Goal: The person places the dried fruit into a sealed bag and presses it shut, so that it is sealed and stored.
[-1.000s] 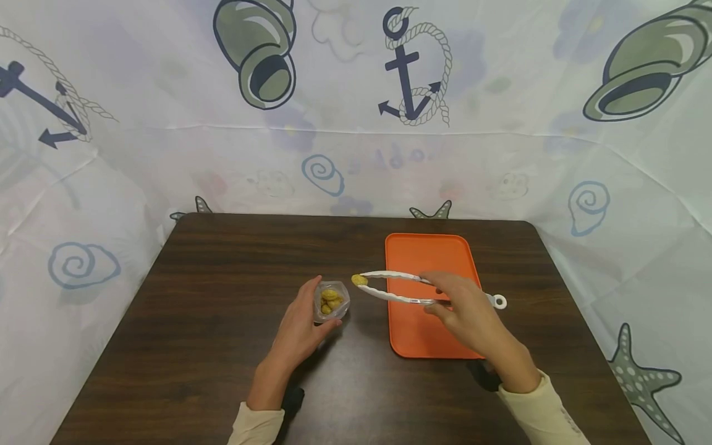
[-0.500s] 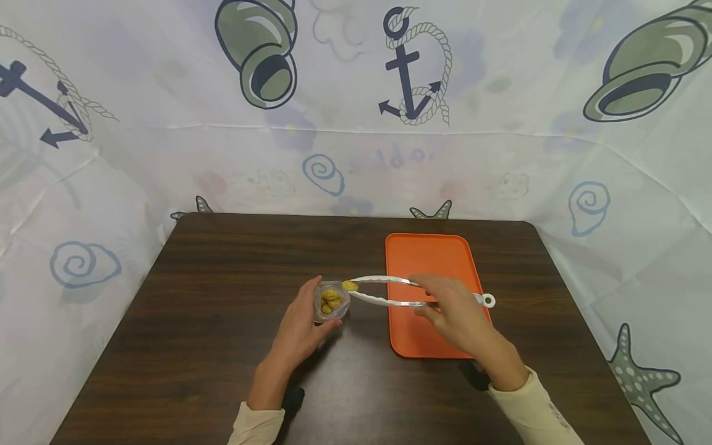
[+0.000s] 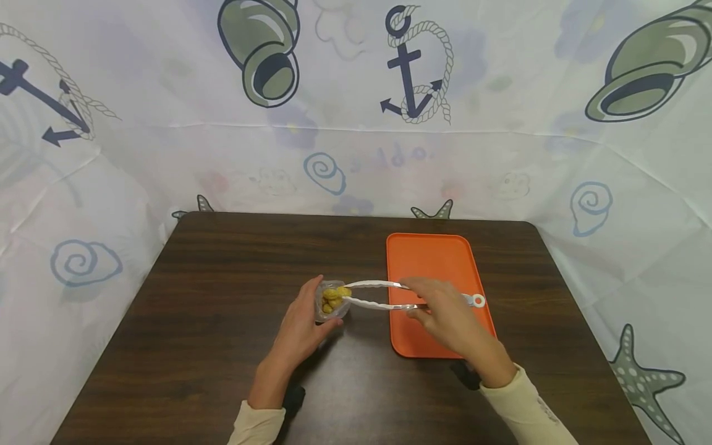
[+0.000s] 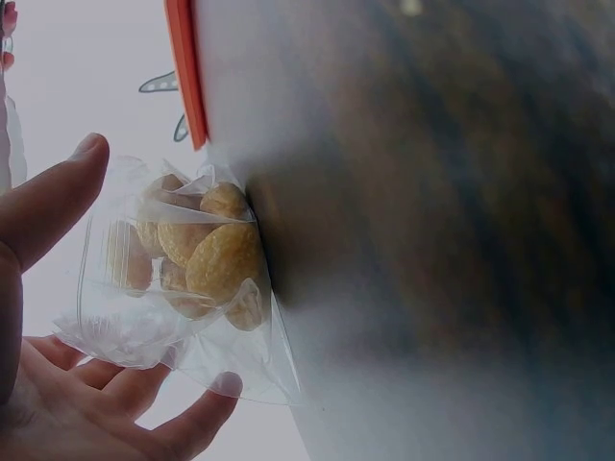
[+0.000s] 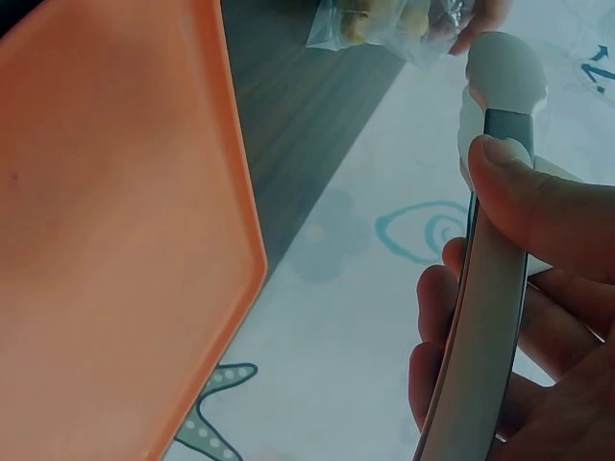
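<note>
My left hand (image 3: 298,327) holds a clear plastic bag (image 4: 135,331) standing upright on the table, thumb on one side and fingers on the other. Inside are several puffy, golden-brown pieces (image 4: 223,261), small and round. My right hand (image 3: 447,315) grips a pair of tongs (image 3: 371,305) with white tips and metal arms, thumb on one arm and fingers on the other. Between the tips is one yellow piece (image 3: 345,291), overlapping the bag's right rim in the head view. In the right wrist view, the metal arm (image 5: 476,327) lies along the palm.
An orange tray (image 3: 428,256) lies on the dark wooden table (image 3: 250,259), under the right hand and tongs. A white cloth (image 3: 356,111) printed with anchors and shells hangs behind the table and along its sides.
My right hand has moved left with the tongs, bringing the gripped piece from right of the bag to over its opening. The left hand and bag stay put.
</note>
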`<state>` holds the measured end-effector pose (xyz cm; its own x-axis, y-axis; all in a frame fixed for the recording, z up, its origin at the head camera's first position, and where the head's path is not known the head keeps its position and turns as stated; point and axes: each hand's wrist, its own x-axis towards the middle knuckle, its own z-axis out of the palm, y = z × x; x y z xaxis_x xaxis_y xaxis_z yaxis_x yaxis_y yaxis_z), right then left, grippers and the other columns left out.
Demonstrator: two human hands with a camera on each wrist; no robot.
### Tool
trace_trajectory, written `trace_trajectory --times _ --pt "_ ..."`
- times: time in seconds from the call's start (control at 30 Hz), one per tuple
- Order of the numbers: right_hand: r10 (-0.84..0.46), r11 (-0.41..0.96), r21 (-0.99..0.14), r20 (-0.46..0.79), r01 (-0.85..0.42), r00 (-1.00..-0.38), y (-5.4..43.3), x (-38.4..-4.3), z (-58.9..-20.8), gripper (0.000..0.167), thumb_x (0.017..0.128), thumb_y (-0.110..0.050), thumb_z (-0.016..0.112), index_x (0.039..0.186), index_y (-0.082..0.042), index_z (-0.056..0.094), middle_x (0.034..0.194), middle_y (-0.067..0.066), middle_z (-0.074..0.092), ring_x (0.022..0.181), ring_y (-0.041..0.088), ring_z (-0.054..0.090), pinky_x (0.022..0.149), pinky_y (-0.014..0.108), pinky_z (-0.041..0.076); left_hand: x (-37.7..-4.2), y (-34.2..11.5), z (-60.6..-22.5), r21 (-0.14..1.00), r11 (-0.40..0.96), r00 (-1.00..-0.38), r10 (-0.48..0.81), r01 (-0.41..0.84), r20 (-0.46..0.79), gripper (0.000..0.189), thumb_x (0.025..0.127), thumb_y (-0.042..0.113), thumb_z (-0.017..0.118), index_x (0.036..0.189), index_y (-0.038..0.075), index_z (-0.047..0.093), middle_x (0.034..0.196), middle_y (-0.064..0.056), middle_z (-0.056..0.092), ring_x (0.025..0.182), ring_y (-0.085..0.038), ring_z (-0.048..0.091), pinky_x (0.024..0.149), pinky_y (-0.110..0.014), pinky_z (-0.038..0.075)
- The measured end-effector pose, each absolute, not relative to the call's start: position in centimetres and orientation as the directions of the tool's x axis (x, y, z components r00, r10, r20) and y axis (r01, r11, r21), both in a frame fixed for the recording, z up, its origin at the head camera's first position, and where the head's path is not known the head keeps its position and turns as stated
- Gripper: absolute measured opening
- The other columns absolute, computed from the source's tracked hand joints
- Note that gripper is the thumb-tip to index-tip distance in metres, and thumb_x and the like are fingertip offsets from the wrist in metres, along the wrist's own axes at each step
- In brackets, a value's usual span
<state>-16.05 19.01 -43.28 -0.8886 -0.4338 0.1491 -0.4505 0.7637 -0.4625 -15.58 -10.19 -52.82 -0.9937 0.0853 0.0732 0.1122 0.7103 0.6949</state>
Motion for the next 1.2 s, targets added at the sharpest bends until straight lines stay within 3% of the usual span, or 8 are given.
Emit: trace_trajectory --times 0.33,0.77,0.93,1.2 --pt "-0.456 0.768 -0.431 0.152 -0.473 -0.877 18.1 -16.3 -43.6 0.061 0.083 -0.013 0.087 0.14 -0.015 0.064 0.139 0.005 0.068 0.128 0.03 0.063 0.109 0.055 0.046 -15.6 -10.2 -53.0 0.69 0.712 -0.992 0.086 0.128 0.095 0.101 0.081 0.03 0.09 0.161 0.013 0.03 0.162 -0.012 0.04 0.139 -0.041 0.05 0.113 -0.062 0.04" --pt "-0.504 0.769 -0.366 0.159 -0.525 -0.849 16.9 -16.8 -44.1 0.058 0.084 -0.009 0.085 0.138 -0.01 0.064 0.135 0.008 0.07 0.125 0.032 0.065 0.101 0.054 0.049 -15.6 -10.2 -52.9 0.695 0.705 -0.99 0.088 0.143 0.114 0.101 0.08 0.029 0.091 0.16 0.011 0.031 0.16 -0.013 0.042 0.138 -0.041 0.051 0.111 -0.062 0.041" --pt "-0.518 0.777 -0.32 0.167 -0.543 -0.839 16.9 -16.7 -44.4 0.064 0.083 -0.012 0.086 0.142 -0.008 0.059 0.137 0.01 0.067 0.126 0.034 0.063 0.104 0.054 0.049 -15.6 -10.2 -52.9 0.691 0.708 -0.989 0.091 0.148 0.118 0.101 0.08 0.029 0.091 0.16 0.011 0.031 0.159 -0.013 0.043 0.135 -0.04 0.054 0.111 -0.062 0.042" --pt "-0.456 0.807 -0.334 0.172 -0.487 -0.873 18.6 -16.4 -44.6 0.07 0.082 -0.012 0.086 0.145 -0.01 0.056 0.141 0.008 0.064 0.126 0.036 0.062 0.106 0.054 0.05 -15.6 -10.3 -52.8 0.693 0.708 -0.99 0.085 0.138 0.109 0.101 0.081 0.028 0.09 0.16 0.012 0.03 0.159 -0.011 0.043 0.133 -0.039 0.055 0.108 -0.061 0.044"
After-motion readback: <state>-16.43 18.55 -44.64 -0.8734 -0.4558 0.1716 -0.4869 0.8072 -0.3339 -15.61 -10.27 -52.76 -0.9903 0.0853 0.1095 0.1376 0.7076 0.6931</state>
